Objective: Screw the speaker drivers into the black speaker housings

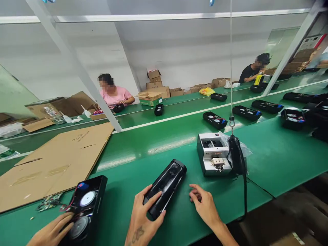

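My left hand (145,218), with a tattoo near the wrist, grips the near end of a black speaker (167,186). The speaker lies slanted on the green bench, its glossy patterned panel facing up. My right hand (206,206) hovers just right of it, fingers loosely bent and apart, with nothing visible in them. Beyond that hand stands a grey and black box (205,164) holding small metal parts. A black hand tool (235,155), apparently an electric screwdriver, hangs on a wire in front of the box.
At the left, another person's hand (52,232) touches an open speaker housing (96,201) beside a circuit board (50,202). A cardboard sheet (58,157) lies behind. Several open housings (215,120) sit along the bench. Two co-workers (116,94) sit across.
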`<state>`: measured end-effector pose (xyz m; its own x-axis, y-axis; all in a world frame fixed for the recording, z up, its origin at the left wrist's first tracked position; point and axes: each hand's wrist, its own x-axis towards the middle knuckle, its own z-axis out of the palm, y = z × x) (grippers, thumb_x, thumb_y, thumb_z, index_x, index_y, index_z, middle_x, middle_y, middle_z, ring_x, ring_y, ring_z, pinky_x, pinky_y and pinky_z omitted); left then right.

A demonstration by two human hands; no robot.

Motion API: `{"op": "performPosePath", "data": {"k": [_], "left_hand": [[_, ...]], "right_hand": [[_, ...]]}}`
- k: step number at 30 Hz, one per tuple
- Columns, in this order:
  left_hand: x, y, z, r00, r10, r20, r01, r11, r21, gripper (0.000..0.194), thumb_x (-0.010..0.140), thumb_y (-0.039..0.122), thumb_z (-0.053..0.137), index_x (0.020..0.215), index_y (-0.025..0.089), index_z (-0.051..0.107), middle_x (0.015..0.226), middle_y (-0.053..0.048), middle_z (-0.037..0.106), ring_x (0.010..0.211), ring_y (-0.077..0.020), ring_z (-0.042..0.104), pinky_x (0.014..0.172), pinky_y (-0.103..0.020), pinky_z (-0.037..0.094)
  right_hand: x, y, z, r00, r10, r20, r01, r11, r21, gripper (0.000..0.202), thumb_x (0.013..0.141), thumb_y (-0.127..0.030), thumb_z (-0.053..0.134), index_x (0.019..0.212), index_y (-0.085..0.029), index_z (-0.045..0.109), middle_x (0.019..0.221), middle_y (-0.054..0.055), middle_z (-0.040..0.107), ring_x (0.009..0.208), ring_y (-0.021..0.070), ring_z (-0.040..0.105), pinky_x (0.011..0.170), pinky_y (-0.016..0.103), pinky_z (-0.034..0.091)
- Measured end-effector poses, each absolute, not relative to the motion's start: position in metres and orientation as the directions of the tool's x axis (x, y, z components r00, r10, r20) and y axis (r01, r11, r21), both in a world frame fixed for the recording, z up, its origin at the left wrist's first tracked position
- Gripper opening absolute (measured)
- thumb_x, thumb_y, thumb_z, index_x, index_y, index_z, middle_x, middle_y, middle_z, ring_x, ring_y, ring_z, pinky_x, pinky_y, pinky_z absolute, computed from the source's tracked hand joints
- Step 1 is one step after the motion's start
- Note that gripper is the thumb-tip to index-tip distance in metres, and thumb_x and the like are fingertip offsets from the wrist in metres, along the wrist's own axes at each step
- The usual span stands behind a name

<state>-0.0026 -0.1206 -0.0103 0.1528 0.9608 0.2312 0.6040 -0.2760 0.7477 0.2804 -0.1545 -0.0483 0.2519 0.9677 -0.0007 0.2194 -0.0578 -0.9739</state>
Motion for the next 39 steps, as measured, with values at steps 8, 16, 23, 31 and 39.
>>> {"op": "performPosePath", "data": {"k": [8, 16, 23, 31, 39], "left_hand": [[-0.011, -0.091, 0.004, -0.107, 0.933, -0.345, -0.087, 0.337, 0.938, 0.089, 0.059, 0.054, 0.101, 0.138, 0.022, 0.075, 0.128, -0.013, 0.076, 0.106, -0.0327, 0.074, 0.083, -0.037, 0.063], [-0.019, -0.086, 0.025, -0.117, 0.814, -0.569, -0.524, 0.436, 0.731, 0.049, 0.091, 0.029, 0.078, 0.139, 0.023, 0.068, 0.104, -0.009, 0.08, 0.074, -0.0241, 0.074, 0.066, -0.04, 0.064], [-0.034, -0.094, 0.011, 0.033, 0.756, -0.653, -0.668, 0.503, 0.548, 0.039, 0.097, 0.035, 0.073, 0.127, 0.013, 0.068, 0.096, -0.015, 0.08, 0.072, -0.0281, 0.077, 0.067, -0.044, 0.065], [-0.021, -0.109, -0.002, 0.175, 0.741, -0.648, -0.772, 0.512, 0.376, 0.042, 0.106, 0.038, 0.062, 0.141, 0.016, 0.061, 0.115, -0.019, 0.081, 0.094, -0.0354, 0.082, 0.078, -0.051, 0.068], [-0.02, -0.112, -0.015, 0.23, 0.763, -0.605, -0.749, 0.535, 0.39, 0.055, 0.105, 0.033, 0.065, 0.155, 0.014, 0.052, 0.118, -0.02, 0.081, 0.099, -0.0368, 0.082, 0.08, -0.05, 0.068]], "right_hand": [[0.28, -0.157, -0.063, 0.215, 0.974, 0.072, 0.345, -0.006, -0.938, 0.034, 0.098, -0.041, 0.058, 0.109, -0.022, 0.083, 0.091, 0.009, 0.083, 0.075, 0.026, 0.078, 0.078, 0.039, 0.064], [0.282, -0.158, -0.07, 0.195, 0.975, 0.106, 0.417, 0.015, -0.909, 0.033, 0.1, -0.045, 0.057, 0.102, -0.025, 0.083, 0.096, 0.008, 0.085, 0.079, 0.0269, 0.079, 0.08, 0.039, 0.064], [0.283, -0.158, -0.078, 0.187, 0.97, 0.156, 0.464, 0.053, -0.884, 0.032, 0.101, -0.047, 0.059, 0.101, -0.027, 0.084, 0.095, 0.006, 0.085, 0.078, 0.0255, 0.08, 0.077, 0.037, 0.065], [0.285, -0.159, -0.075, 0.171, 0.961, 0.216, 0.501, 0.104, -0.859, 0.029, 0.102, -0.045, 0.061, 0.1, -0.027, 0.084, 0.096, 0.005, 0.085, 0.075, 0.024, 0.08, 0.073, 0.034, 0.066], [0.297, -0.165, -0.083, 0.528, 0.777, 0.343, 0.416, 0.115, -0.902, 0.034, 0.1, -0.05, 0.07, 0.114, -0.02, 0.08, 0.098, 0.011, 0.082, 0.083, 0.0262, 0.079, 0.078, 0.037, 0.067]]}}
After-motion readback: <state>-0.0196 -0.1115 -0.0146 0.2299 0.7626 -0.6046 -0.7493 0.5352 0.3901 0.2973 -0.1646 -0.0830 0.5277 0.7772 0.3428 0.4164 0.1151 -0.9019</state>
